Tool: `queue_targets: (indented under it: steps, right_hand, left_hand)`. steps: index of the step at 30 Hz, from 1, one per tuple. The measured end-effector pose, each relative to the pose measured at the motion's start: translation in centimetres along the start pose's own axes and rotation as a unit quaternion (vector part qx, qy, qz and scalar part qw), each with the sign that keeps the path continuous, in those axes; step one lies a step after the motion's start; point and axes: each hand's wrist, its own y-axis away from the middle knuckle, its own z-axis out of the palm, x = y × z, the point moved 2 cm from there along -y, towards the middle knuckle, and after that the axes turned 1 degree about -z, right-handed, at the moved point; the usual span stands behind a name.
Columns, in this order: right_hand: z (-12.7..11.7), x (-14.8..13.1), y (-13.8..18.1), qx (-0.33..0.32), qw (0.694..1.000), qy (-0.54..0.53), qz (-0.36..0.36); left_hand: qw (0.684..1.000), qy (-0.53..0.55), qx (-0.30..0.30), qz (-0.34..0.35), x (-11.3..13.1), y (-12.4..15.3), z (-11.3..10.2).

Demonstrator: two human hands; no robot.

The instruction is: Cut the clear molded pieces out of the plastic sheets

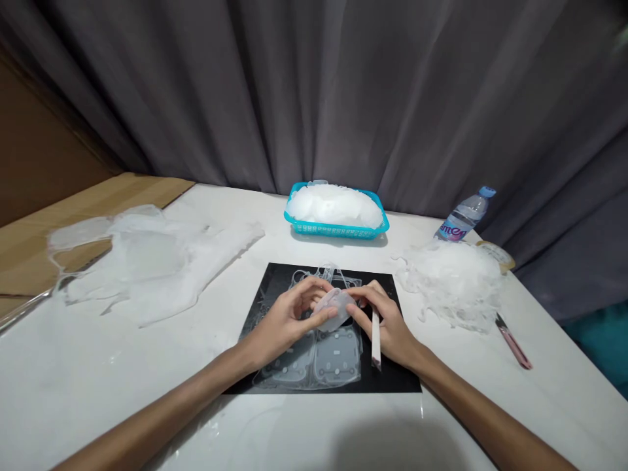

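Note:
A small translucent, whitish rounded piece (335, 309) is pinched between the fingers of my left hand (300, 306) and my right hand (385, 320). Tucked in my right palm is a slim pale pink stick-like handle (375, 340), pointing down toward me; its other end is hidden by the fingers. Below both hands, a clear moulded sheet (337, 356) with rounded-square shapes lies on a black mat (402, 373). Thin clear strands and trimmings (330, 271) rest at the mat's far side.
A blue basket (338, 230) heaped with white translucent pieces stands at the back. Left lies a pile of clear sheets (152, 255) beside cardboard (142, 190). On the right are a heap of scraps (456, 281), a water bottle (464, 217), a tape roll (498, 255) and a pink-handled knife (514, 345).

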Motion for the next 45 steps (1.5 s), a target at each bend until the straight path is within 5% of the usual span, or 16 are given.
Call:
queue_targets:
  steps: [8, 22, 30, 40, 45]
  right_hand:
    - [0.2, -0.5, 0.6, 0.004, 0.992, -0.115, 0.051]
    - [0.2, -1.9, 1.5, 0.037, 0.997, -0.061, 0.021]
    - [0.3, -1.8, 1.6, 0.063, 0.997, -0.052, 0.009]
    - [0.6, -2.1, 1.7, 0.092, 0.996, -0.004, -0.011]
    - [0.6, -1.9, 1.9, 0.086, 0.996, -0.003, -0.009]
  left_hand:
    - [0.996, 0.064, 0.024, -0.062, -0.5, -0.5, -0.6]
    - [0.994, 0.064, 0.006, -0.086, -0.3, -0.2, -0.1]
    - [0.981, -0.184, 0.011, 0.055, 0.3, 1.2, 1.1]
    - [0.962, -0.219, 0.036, 0.159, 1.1, 1.1, 1.0]
    - [0.962, -0.221, 0.044, 0.152, 1.7, 1.0, 1.0]
